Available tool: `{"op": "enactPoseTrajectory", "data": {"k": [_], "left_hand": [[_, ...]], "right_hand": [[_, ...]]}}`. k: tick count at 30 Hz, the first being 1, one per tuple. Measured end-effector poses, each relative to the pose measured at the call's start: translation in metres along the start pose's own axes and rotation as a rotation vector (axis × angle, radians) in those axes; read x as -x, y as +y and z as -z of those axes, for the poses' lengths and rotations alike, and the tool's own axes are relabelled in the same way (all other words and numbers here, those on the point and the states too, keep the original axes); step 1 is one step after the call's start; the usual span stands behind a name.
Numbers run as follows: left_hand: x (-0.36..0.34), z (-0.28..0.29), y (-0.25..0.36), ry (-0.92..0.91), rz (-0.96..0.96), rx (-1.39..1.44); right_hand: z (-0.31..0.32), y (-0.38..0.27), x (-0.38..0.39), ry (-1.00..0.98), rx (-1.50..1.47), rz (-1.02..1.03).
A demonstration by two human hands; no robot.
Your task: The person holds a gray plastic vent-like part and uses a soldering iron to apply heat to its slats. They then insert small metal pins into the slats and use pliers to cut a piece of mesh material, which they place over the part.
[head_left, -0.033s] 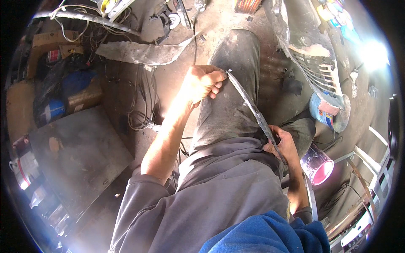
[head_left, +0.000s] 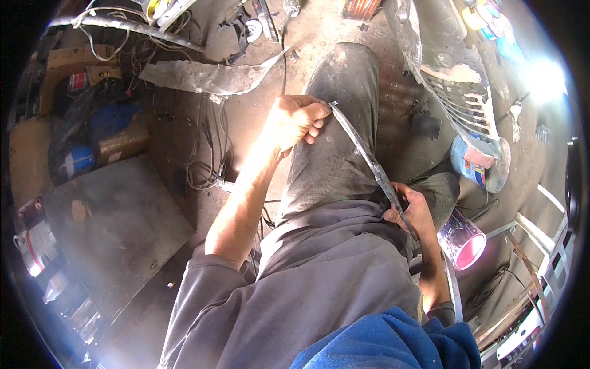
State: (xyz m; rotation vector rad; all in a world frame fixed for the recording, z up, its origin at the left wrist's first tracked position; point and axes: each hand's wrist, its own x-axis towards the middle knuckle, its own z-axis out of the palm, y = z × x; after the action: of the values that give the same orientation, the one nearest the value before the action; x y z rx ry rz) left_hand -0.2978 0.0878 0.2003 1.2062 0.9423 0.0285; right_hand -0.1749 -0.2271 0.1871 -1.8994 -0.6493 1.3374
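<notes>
We note a thin, curved metal strip (head_left: 369,161) lying across our raised left thigh, over the dark, dusty trouser leg (head_left: 344,123). Our left hand (head_left: 295,120) is clenched around the strip's upper end near the knee; our right hand (head_left: 410,212) grasps it lower down, fingers curled over the metal beside the hip. Between the two grips the strip bows in a shallow arc against the leg.

We see no change between the two pictures: same grips, same arc, strip in the same place on the thigh. We judge that the piece is being held steady under tension, not repositioned.

Outward: a jagged sheet-metal offcut (head_left: 209,77) on the floor left of the knee, tangled wires (head_left: 206,147) below it, a flat grey steel plate (head_left: 110,221) further left. To the right, a grille panel (head_left: 461,101), a paint can (head_left: 476,166), and a clear cup with a pink base (head_left: 462,241) near the right hand.
</notes>
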Motion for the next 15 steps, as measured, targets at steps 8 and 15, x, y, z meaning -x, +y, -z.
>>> {"op": "enactPoseTrajectory", "data": {"k": [8,15], "left_hand": [[-0.007,0.006,-0.006,-0.032,-0.026,-0.050],[-0.032,0.036,0.024,-0.137,-0.161,-0.367]], "right_hand": [[0.000,0.002,-0.006,0.042,0.102,0.020],[0.003,-0.001,-0.006,0.040,0.092,0.003]]}}
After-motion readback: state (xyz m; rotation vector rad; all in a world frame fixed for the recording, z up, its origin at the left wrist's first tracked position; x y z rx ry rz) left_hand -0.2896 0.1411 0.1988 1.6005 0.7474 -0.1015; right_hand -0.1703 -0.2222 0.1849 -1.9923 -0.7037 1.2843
